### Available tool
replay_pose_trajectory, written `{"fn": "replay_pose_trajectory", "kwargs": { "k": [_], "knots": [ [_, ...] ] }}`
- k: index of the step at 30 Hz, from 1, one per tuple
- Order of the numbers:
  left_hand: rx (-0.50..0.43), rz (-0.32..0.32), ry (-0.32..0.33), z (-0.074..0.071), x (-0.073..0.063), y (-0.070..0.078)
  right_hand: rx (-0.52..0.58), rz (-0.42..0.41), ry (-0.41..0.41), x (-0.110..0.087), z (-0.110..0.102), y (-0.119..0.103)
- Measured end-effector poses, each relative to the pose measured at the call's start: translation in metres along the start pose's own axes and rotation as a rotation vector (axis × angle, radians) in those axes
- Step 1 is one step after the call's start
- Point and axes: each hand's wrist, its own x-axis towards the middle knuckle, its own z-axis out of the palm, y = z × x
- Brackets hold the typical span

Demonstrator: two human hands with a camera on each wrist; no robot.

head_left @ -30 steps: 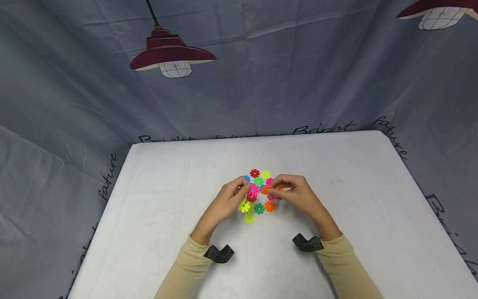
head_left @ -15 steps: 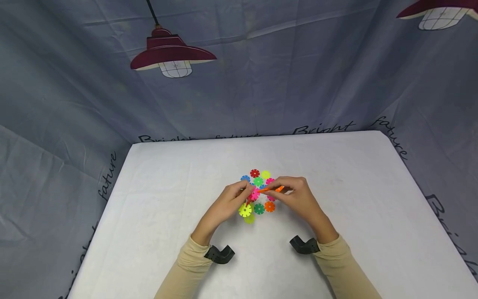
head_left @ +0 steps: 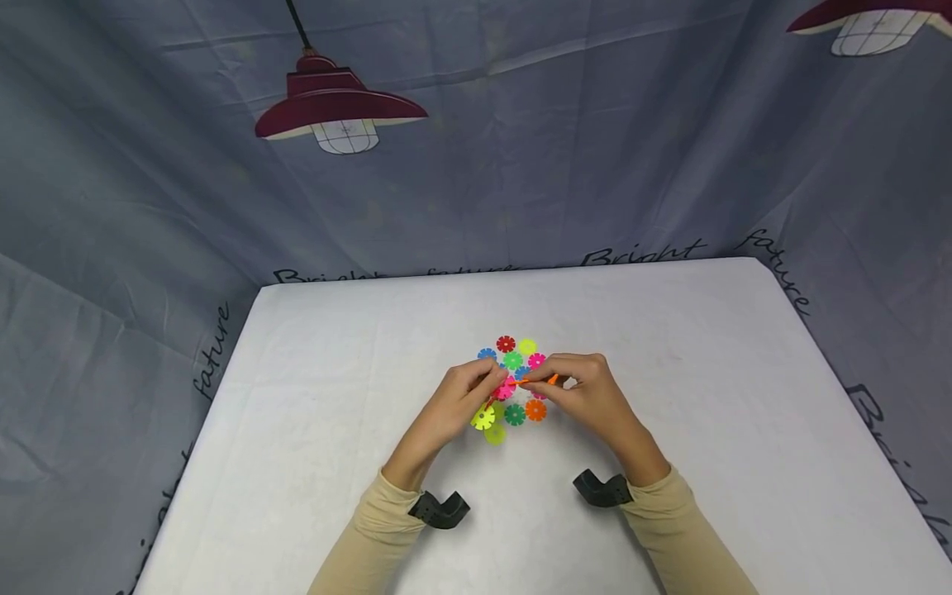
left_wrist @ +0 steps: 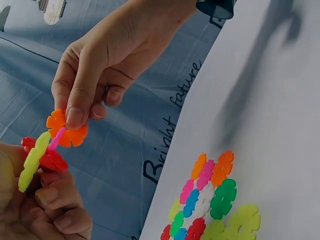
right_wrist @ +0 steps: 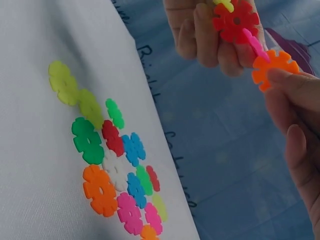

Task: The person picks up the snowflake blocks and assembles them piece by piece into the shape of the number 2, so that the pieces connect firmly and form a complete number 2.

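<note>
My left hand (head_left: 461,401) holds a short chain of flower-shaped plastic interlocking discs above the table. In the left wrist view the chain shows a yellow disc (left_wrist: 32,162), a red disc (left_wrist: 54,161) and a pink disc (left_wrist: 56,139). Facing it, my right hand (head_left: 591,392) pinches an orange disc (right_wrist: 280,61) between thumb and finger. The orange disc meets the pink disc's edge at an angle; how deep their slots engage cannot be told. Parts of the left fingers are hidden behind the discs in the left wrist view.
Beneath the hands, several loose discs lie on the white table (head_left: 335,372), among them a green disc (right_wrist: 87,141), a white disc (right_wrist: 115,170) and an orange disc (right_wrist: 100,191). A grey printed curtain (head_left: 521,182) surrounds the table's back and sides.
My right hand has moved slightly left, bringing the orange disc to the pink one and turning it edge-on to the head view. The left hand has dipped slightly with its chain.
</note>
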Motion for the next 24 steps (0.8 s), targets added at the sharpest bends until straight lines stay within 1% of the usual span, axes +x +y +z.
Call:
{"fn": "replay_pose_trajectory", "kwargs": {
  "k": [8,11,13,14,16,20,22,24],
  "knots": [
    [0.024,0.001,0.018,0.000,0.001,0.000,-0.038,0.025,0.026,0.000,0.002,0.002],
    [0.038,-0.009,0.025,-0.002,0.001,0.000,-0.035,0.068,0.008,0.000,0.001,0.009],
    [0.042,-0.019,0.034,-0.003,0.000,0.001,-0.039,0.129,-0.017,-0.001,0.000,0.015],
    [0.044,-0.025,0.039,-0.004,0.000,0.001,-0.042,0.173,-0.034,-0.002,-0.001,0.018],
    [0.045,-0.037,0.049,-0.005,-0.001,0.002,-0.060,0.289,-0.079,-0.005,-0.003,0.026],
    [0.042,-0.046,0.048,-0.006,-0.001,0.002,-0.138,0.499,-0.193,-0.012,-0.005,0.043],
    [0.043,-0.044,0.045,-0.005,0.000,0.001,-0.177,0.552,-0.250,-0.015,-0.004,0.051],
    [0.042,-0.041,0.046,-0.005,0.000,0.001,-0.198,0.572,-0.286,-0.017,-0.002,0.057]
  ]
}}
